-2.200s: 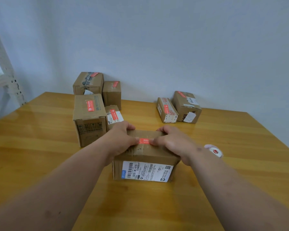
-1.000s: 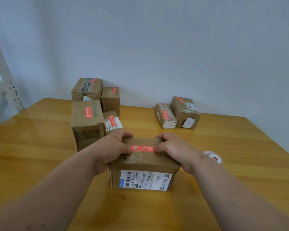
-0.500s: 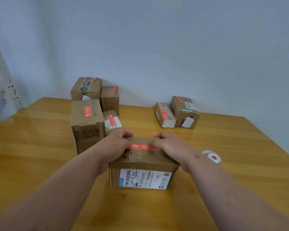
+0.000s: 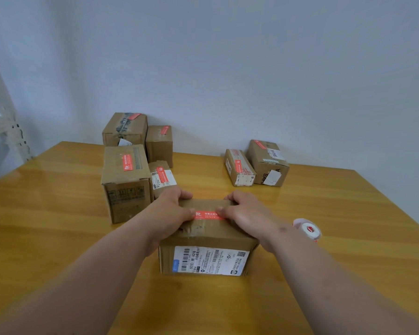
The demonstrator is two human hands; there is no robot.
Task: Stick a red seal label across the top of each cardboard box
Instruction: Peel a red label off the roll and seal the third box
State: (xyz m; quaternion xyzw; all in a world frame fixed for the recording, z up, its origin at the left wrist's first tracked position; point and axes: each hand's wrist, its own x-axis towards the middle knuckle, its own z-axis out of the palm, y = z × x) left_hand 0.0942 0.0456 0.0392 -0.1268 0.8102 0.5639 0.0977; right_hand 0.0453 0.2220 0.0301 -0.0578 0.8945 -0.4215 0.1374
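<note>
Near cardboard box [image 4: 208, 235] was gripped at both top ends by left hand [image 4: 171, 213] and right hand [image 4: 246, 213], fingers curled over far edge; thumbs were pressed on red seal label [image 4: 207, 215] across top.

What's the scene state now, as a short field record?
surface: wooden table
active box: near box, shipping label facing the camera
seal: red label across its top
left hand: thumb presses the label's left end, fingers curl over the far edge
right hand: thumb presses the label's right end, fingers curl over the far edge
other boxes: six behind, each with a red label
label roll: on the table, right of the near box
</note>
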